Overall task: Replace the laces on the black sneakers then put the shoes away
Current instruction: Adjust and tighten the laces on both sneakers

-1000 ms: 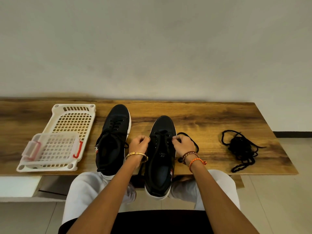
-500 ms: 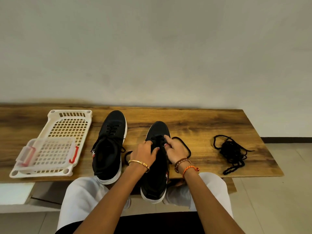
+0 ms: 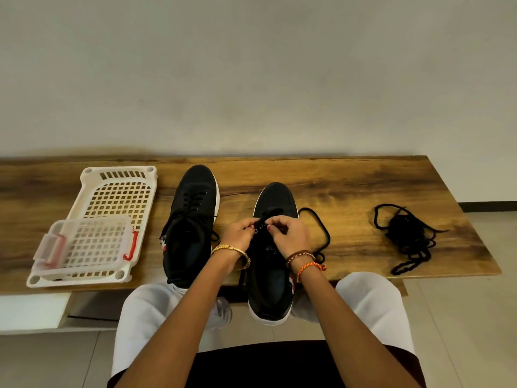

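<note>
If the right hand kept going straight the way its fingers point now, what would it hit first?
The right hand points leftward across the black sneaker; it would probably first meet the left hand, pinching the same black lace close by.

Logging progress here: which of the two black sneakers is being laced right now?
The right-hand sneaker, its heel overhanging the table edge. Both hands pinch its lace over the eyelets. The left-hand sneaker sits untouched.

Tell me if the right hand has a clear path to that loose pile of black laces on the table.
Probably yes: the pile of laces lies on bare table beside the right hand, nothing between. But that hand now pinches the shoe's lace.
</note>
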